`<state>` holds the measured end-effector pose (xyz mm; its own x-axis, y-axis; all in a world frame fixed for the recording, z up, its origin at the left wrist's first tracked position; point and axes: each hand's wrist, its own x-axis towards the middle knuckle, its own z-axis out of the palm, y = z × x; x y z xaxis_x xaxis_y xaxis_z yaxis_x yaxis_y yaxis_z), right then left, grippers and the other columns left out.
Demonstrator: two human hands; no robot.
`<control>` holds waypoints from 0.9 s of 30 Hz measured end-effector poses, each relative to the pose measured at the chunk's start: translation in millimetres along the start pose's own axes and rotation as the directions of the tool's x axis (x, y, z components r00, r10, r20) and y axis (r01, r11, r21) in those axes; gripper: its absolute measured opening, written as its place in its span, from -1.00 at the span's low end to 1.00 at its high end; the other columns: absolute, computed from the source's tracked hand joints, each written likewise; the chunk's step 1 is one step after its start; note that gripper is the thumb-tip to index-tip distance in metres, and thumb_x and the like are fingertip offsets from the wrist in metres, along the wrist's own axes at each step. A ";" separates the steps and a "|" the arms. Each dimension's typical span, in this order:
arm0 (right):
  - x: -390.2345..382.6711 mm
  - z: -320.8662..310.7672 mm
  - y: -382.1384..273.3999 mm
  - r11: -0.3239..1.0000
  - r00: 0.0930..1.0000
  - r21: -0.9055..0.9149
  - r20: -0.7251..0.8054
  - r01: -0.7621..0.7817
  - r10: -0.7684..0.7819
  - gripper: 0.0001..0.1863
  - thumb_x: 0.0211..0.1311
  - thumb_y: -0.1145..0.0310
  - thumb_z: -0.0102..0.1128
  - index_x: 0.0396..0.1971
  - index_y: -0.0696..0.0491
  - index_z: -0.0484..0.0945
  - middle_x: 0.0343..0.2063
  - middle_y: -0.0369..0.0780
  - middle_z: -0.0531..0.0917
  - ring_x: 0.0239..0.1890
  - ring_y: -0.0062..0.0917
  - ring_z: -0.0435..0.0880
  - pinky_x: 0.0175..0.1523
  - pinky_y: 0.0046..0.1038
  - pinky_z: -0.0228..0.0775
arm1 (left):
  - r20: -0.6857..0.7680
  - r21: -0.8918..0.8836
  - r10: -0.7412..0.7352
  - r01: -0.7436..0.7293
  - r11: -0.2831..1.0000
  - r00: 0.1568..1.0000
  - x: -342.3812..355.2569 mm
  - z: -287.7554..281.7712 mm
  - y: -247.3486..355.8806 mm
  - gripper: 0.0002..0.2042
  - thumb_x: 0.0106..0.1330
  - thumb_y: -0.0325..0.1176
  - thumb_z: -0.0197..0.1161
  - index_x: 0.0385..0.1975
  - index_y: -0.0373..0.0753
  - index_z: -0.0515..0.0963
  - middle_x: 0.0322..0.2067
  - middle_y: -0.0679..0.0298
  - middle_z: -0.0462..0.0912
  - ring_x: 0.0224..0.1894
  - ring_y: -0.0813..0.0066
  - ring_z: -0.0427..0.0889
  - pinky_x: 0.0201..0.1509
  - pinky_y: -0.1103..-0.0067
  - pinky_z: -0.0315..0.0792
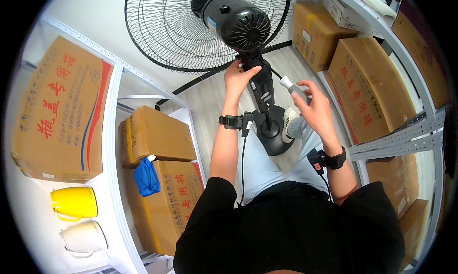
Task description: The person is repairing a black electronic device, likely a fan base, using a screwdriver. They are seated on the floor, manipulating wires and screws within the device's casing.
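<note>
A large black pedestal fan [243,31] stands in front of me, its cage toward the wall and its round base [270,142] between my feet. My left hand [238,77] grips the joint under the motor, thumb across the front of the black stand [265,95]. In my right hand [312,109] is a screwdriver [287,83] with a grey and white handle; its dark shaft angles up-left toward the joint. Whether its tip touches the fan is too small to tell.
White metal shelving on both sides holds cardboard boxes [360,85]. A yellow pitcher [78,201], a white pitcher [86,238] and a crumpled blue cloth [145,178] are at the left. A pale wood-look floor [207,131] shows around the fan and my legs.
</note>
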<state>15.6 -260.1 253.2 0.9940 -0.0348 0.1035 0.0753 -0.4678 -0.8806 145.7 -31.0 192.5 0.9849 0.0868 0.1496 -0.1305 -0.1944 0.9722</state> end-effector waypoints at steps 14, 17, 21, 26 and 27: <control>5.9 -3.2 5.2 0.915 0.974 0.336 0.124 -0.223 0.191 -0.54 0.06 0.28 0.36 -0.04 0.06 0.45 -0.19 -0.19 0.47 -0.45 -0.63 0.59 -0.52 -0.60 0.38 | -0.078 -0.028 0.088 -0.090 0.996 0.993 1.1 5.9 -15.4 -0.52 -0.09 -0.29 0.49 -0.17 -0.43 0.55 -0.69 0.48 0.48 -0.66 0.81 0.29 -0.58 0.77 0.14; 7.2 -5.7 7.7 0.881 0.948 0.366 0.222 -0.299 0.229 -0.56 0.12 0.29 0.31 -0.02 0.07 0.43 -0.20 -0.16 0.50 -0.39 -0.60 0.62 -0.50 -0.61 0.38 | -0.059 -0.104 0.081 -0.087 0.991 0.995 -1.6 6.1 -10.6 -0.50 -0.09 -0.29 0.50 -0.16 -0.44 0.55 -0.69 0.48 0.48 -0.65 0.81 0.29 -0.58 0.78 0.15; 0.4 -1.6 12.0 0.875 0.982 0.463 0.180 -0.141 0.063 -0.58 0.23 0.23 0.20 0.02 0.09 0.39 -0.31 -0.18 0.62 -0.36 -0.59 0.65 -0.47 -0.63 0.36 | -0.076 -0.070 0.056 -0.061 0.996 0.996 -5.6 7.0 -4.3 -0.49 -0.09 -0.29 0.50 -0.15 -0.46 0.54 -0.67 0.46 0.50 -0.64 0.81 0.31 -0.56 0.79 0.17; 1.0 -6.3 8.9 0.830 0.968 0.501 0.176 -0.247 0.182 -0.53 0.21 0.21 0.24 0.05 0.08 0.36 -0.24 -0.22 0.58 -0.41 -0.62 0.62 -0.45 -0.66 0.33 | -0.069 -0.096 0.070 -0.076 0.992 0.995 -1.9 7.5 -13.1 -0.47 -0.10 -0.29 0.51 -0.14 -0.46 0.53 -0.66 0.45 0.51 -0.63 0.81 0.32 -0.55 0.79 0.18; 2.4 -9.4 10.2 0.815 0.951 0.494 0.213 -0.302 0.223 -0.52 0.19 0.23 0.26 0.06 0.08 0.36 -0.21 -0.22 0.55 -0.41 -0.63 0.61 -0.45 -0.67 0.33 | -0.071 -0.095 0.074 -0.080 0.992 0.995 -1.6 7.3 -13.5 -0.47 -0.10 -0.28 0.51 -0.14 -0.46 0.53 -0.66 0.45 0.51 -0.63 0.81 0.32 -0.55 0.79 0.18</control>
<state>18.0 -273.3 248.9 0.9791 0.0506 -0.1968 -0.1999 0.0656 -0.9776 146.7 -35.6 177.9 0.9621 0.1411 0.2334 -0.2195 -0.1073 0.9697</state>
